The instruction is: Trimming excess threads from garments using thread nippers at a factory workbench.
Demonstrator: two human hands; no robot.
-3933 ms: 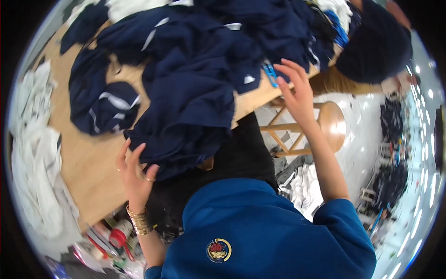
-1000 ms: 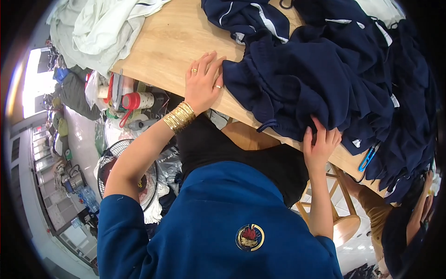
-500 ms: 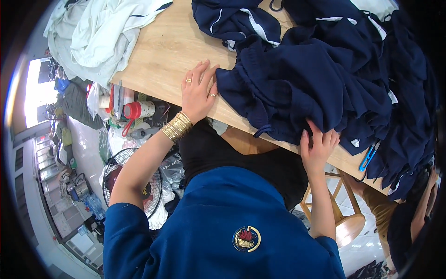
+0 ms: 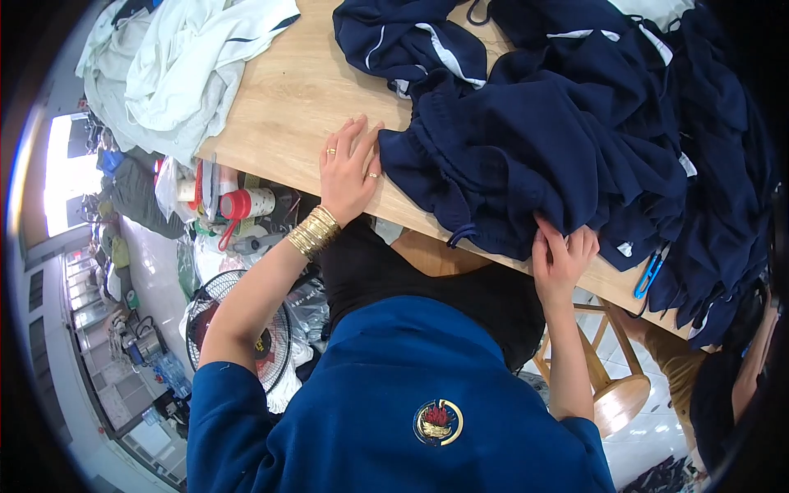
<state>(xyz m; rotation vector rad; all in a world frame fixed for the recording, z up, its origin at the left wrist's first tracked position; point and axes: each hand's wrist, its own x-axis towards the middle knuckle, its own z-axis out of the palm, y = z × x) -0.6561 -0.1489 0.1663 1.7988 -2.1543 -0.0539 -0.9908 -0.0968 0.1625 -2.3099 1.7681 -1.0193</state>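
Observation:
My left hand (image 4: pixel 349 172) lies flat on the wooden table (image 4: pixel 283 90), fingers stretched out. It wears rings and a stack of gold bangles, and its fingertips are beside the edge of a navy drawstring garment (image 4: pixel 526 123). This garment has a gathered elastic waistband and is heaped in folds; whether it is trousers or shorts I cannot tell. At the table's front edge, my right hand (image 4: pixel 565 261) is closed on a fold of its near side, thumb and fingers bent into the cloth. A short cord (image 4: pixel 462 233) hangs from the garment between my hands.
More navy clothes with white trim (image 4: pixel 411 41) are piled at the back and right. Blue thread snips (image 4: pixel 648 275) lie near the front edge. White clothes (image 4: pixel 177 66) sit far left. Below are a fan (image 4: pixel 238 329), a red-lidded bottle (image 4: pixel 246 204) and a wooden stool (image 4: pixel 618 403). Another person's arm shows at right.
Both hands keep nearly the same places and the garment lies much as before. The whole view has shifted slightly. At the right edge, the other person's arm has moved a little.

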